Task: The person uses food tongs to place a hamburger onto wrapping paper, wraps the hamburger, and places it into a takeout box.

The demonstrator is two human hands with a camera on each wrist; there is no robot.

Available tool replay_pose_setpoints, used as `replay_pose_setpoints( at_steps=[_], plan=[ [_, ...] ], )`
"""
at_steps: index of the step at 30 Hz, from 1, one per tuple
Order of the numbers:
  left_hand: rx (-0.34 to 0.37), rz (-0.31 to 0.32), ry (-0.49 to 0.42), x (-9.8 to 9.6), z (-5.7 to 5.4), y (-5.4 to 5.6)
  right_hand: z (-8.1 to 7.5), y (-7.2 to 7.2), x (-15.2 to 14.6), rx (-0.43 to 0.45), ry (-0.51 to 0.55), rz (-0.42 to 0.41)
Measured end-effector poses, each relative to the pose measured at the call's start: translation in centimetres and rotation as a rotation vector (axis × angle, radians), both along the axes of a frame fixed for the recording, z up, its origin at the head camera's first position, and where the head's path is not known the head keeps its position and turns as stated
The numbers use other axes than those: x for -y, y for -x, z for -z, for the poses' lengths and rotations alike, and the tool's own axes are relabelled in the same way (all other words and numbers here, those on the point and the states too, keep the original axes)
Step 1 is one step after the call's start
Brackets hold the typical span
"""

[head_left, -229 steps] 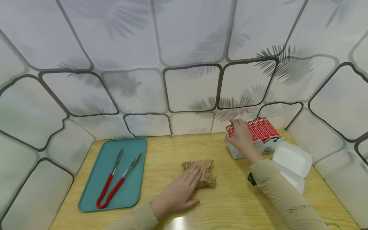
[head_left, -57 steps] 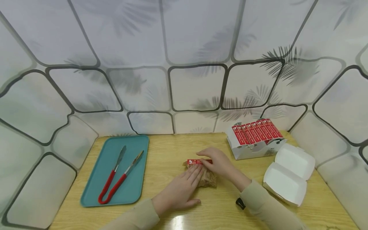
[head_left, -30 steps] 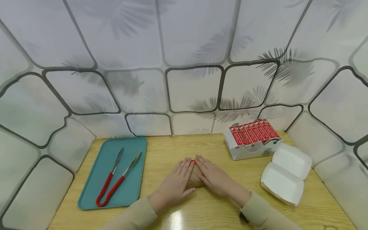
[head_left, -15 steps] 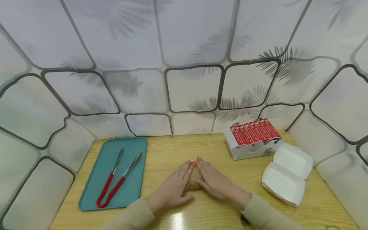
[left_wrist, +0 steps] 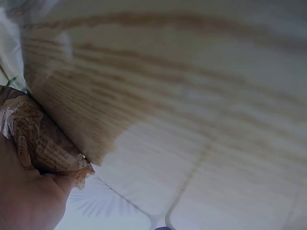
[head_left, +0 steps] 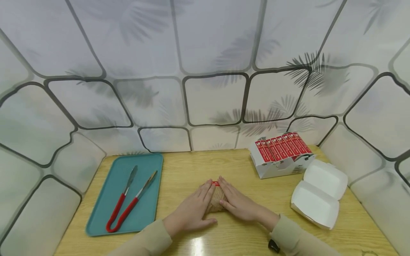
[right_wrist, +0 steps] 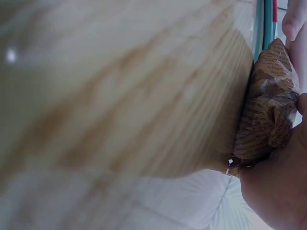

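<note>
A parcel wrapped in brown newsprint-patterned paper (head_left: 216, 202) lies on the wooden table in front of me. Both hands rest on it with straight fingers, the left hand (head_left: 191, 209) on its left side and the right hand (head_left: 239, 202) on its right. Between the fingertips, at the far edge, shows a small part of a red label (head_left: 215, 184); the fingers hide the rest. In the left wrist view, the crinkled wrapping (left_wrist: 50, 148) carries printed words, among them "butter bread". The right wrist view shows the parcel's low side (right_wrist: 268, 105) against the table.
To the left, a teal tray (head_left: 144, 213) bears red-handled metal tongs (head_left: 119, 209). At the back right stands a white box (head_left: 269, 170) of upright red-topped packs (head_left: 282, 146). An opened white clamshell container (head_left: 317, 206) sits at the right. A small black object (head_left: 273, 245) lies beside the right sleeve.
The right hand has moved from the red-topped packs to the parcel, bringing a red label onto it. Both hands now press there; in the last half second they hardly moved.
</note>
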State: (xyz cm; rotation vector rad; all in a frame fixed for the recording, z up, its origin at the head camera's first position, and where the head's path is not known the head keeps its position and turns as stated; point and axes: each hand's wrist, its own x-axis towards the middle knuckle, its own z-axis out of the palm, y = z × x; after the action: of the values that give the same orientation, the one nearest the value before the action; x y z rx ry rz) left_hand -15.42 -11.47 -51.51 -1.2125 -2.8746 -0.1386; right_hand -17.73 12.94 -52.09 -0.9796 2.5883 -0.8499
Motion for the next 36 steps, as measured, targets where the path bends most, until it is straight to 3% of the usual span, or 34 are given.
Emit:
replay_pose_setpoints(
  at_steps=[6, 14, 21, 33, 36],
  plan=[
    [0.010, -0.007, 0.009, -0.1, -0.2, -0.1, 0.1, 0.1, -0.3, -0.026, 0.016, 0.022],
    [-0.002, -0.015, 0.026, -0.1, -0.2, -0.1, -0.3, 0.0, -1.3, -0.252, -0.072, 0.035],
    [0.017, -0.035, 0.037, 0.1, -0.4, -0.2, -0.5, -0.3, -2.9, -0.326, -0.133, 0.076],
    [-0.005, -0.015, 0.031, 0.2, -0.4, -0.2, -2.3, -2.6, -6.0, -0.341, 0.046, 0.243],
    [0.000, -0.015, 0.033, 0.2, -0.4, -0.2, -3.2, -3.4, -7.2, -0.299, 0.089, 0.301]
  ],
)
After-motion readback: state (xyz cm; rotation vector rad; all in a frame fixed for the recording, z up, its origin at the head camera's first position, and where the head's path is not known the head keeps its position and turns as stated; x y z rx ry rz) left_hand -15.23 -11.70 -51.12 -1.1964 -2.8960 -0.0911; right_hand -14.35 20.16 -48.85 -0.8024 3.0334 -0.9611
